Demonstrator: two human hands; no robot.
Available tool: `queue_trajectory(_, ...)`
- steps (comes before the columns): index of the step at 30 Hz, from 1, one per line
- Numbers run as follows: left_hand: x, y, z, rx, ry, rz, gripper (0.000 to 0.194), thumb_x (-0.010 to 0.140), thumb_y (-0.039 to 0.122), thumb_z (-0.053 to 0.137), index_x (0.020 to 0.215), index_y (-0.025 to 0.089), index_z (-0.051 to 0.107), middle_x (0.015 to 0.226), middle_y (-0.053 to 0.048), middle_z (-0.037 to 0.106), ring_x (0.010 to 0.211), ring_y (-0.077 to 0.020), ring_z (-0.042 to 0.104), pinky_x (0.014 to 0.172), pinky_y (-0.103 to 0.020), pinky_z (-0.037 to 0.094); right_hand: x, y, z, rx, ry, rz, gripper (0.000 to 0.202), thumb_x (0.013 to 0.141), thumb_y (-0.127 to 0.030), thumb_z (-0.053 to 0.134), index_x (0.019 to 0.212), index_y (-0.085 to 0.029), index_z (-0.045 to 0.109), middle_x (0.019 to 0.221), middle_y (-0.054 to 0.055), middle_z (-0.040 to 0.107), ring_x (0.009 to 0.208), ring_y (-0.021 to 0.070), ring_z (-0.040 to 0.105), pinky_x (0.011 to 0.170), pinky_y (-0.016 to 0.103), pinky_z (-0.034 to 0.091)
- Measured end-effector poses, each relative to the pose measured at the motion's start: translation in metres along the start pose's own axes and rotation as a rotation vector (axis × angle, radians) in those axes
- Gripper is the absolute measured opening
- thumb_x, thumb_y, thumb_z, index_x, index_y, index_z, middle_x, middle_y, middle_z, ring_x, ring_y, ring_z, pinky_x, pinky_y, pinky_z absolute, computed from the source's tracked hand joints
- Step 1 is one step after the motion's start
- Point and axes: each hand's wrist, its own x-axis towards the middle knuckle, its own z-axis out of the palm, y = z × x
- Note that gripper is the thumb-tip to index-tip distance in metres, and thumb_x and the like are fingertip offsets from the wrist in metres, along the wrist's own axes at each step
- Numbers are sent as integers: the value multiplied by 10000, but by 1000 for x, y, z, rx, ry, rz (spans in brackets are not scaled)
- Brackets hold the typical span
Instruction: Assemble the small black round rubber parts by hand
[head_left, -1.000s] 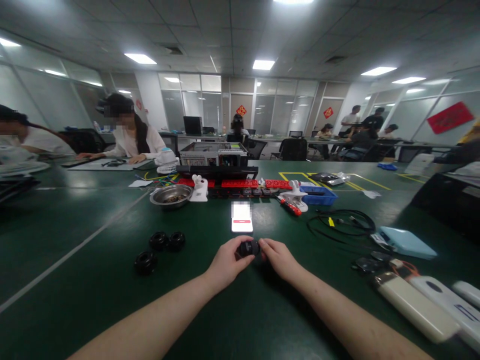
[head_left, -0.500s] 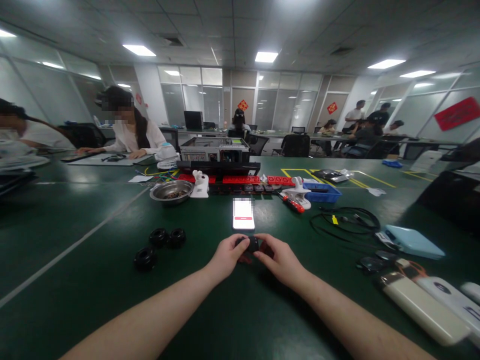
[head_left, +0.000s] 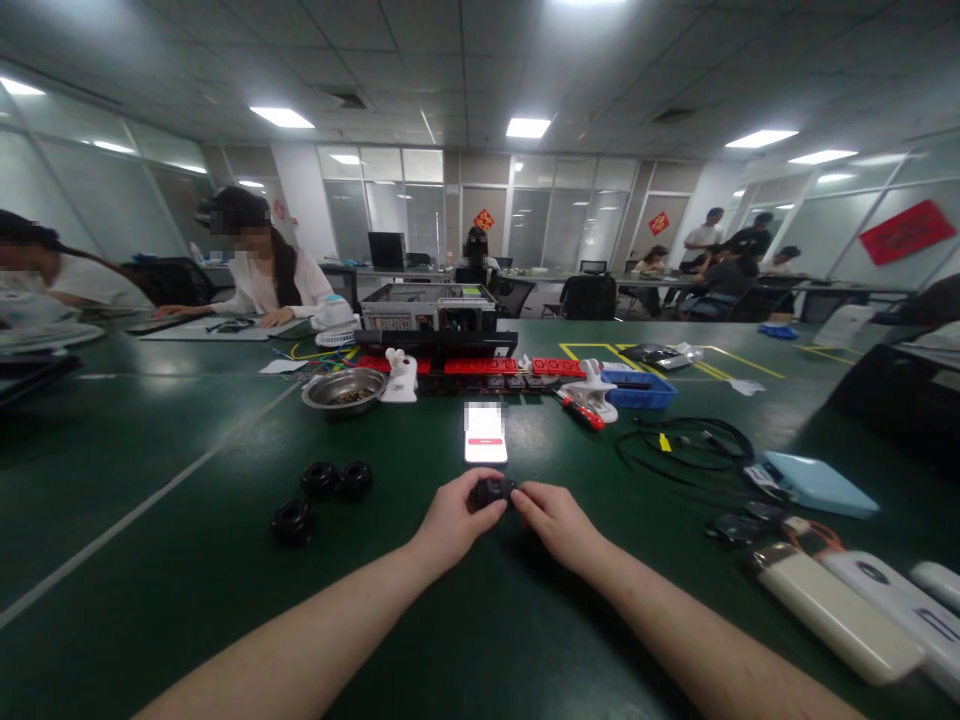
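- Reading the clock from the black cylindrical part (head_left: 491, 491): it sits at the centre, between your two hands. Much of its surface is covered by your fingers, so its full shape is hard to make out.
- Your left hand (head_left: 454, 515) comes in from 8 o'clock, curled round the part, thumb in front; the fingers behind it are mostly hidden.
- Your right hand (head_left: 551, 515) comes in from 4 o'clock, narrowed to a pinch at the part's right end. The fingertips and that end blend together.
- Both your forearms are cut off by the bottom edge.
- At 12 o'clock, just beyond your fingers, lies a phone (head_left: 486, 447); its upper screen is pixelated and the small lettering is unreadable.
- Towards 9 o'clock you have three black rings (head_left: 292, 522), two side by side and one nearer you; gloss and shadow blur their detail.
- At 10 o'clock a metal bowl (head_left: 343, 408) holds small pieces, too tiny to tell apart.
- Towards 2 o'clock a red-handled screwdriver (head_left: 583, 413) lies against a white clamp (head_left: 598, 393), which partly covers a blue tray (head_left: 664, 395).
- Near 4 o'clock is a cream object (head_left: 836, 610); the white device (head_left: 889, 595) beside it is cropped by the right edge.
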Motion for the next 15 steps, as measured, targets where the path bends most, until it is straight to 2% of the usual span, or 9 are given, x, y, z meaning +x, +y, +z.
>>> queue_trajectory(3,2,-4,1,-73,-34,-55,334,738,351,533,1011,160,520,757,-12,572,515,-95,523,503,-223,431,0,0,-1,-17,7,-26,273,855,-320,400,691,-146,532,638,9,539,584,122,486,523,215,345)
queue_trajectory(6,8,-11,3,-174,-50,-139,380,760,432,465,985,129,505,643,14,548,388,-65,471,396,-185,344,-1,0,-1,-53,17,-53,177,814,-273,480,925,-159,556,754,28,575,660,140,513,586,232,381)
queue_trajectory(9,12,-15,4,-231,-70,-219,382,753,451,450,930,117,507,688,-2,560,350,-49,459,351,-171,288,-2,2,-1,-105,26,-85,350,770,-235,537,1113,-182,490,870,44,583,740,155,526,663,261,402)
queue_trajectory(13,13,-15,3,-160,-70,-200,324,749,378,490,936,114,514,548,41,508,369,-60,445,392,-177,328,-4,4,0,-155,10,-90,392,750,-251,562,1129,-197,479,940,49,577,783,167,530,702,282,406)
queue_trajectory(15,11,-14,3,-119,-62,-159,300,743,347,510,941,122,526,553,40,505,397,-65,447,424,-188,360,-4,2,0,-153,6,-78,438,732,-289,587,1142,-201,463,993,55,564,828,181,527,718,288,401)
